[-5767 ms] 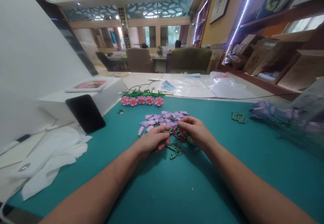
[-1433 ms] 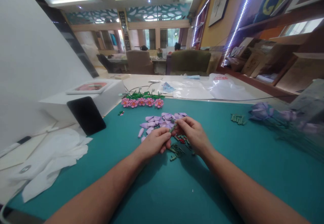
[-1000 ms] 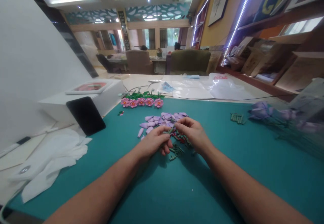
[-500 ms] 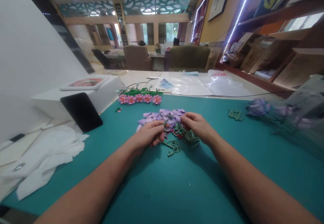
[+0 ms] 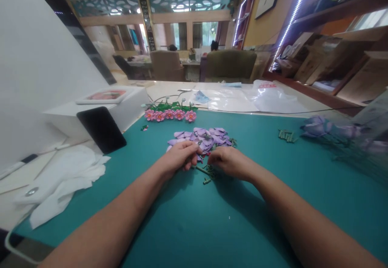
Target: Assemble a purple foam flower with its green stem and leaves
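Observation:
My left hand [image 5: 183,155] is closed in a pinch at the near left edge of a heap of purple petal pieces [image 5: 206,140]. Whatever its fingertips hold is too small to make out. Fingers curled down and pressed together, my right hand [image 5: 228,161] is at the near right side of the heap, over small dark green pieces [image 5: 207,171]. Its fingertips are partly hidden, so what they grip does not show. A few red bits [image 5: 206,155] lie between the two hands. Some green pieces are covered by the right hand.
Pink flowers with green leaves [image 5: 169,115] lie behind the heap. A black tablet-like panel [image 5: 101,129] leans on a white box [image 5: 133,102] at left, near white crumpled sheeting [image 5: 69,175]. Green sticks [image 5: 286,136] and purple flowers [image 5: 317,126] lie at right on the green mat [image 5: 194,227].
My right hand has moved left and down, from the heap's right side onto the green pieces, and its fingers have turned downward. My left hand stays nearly in place. The view has shifted slightly.

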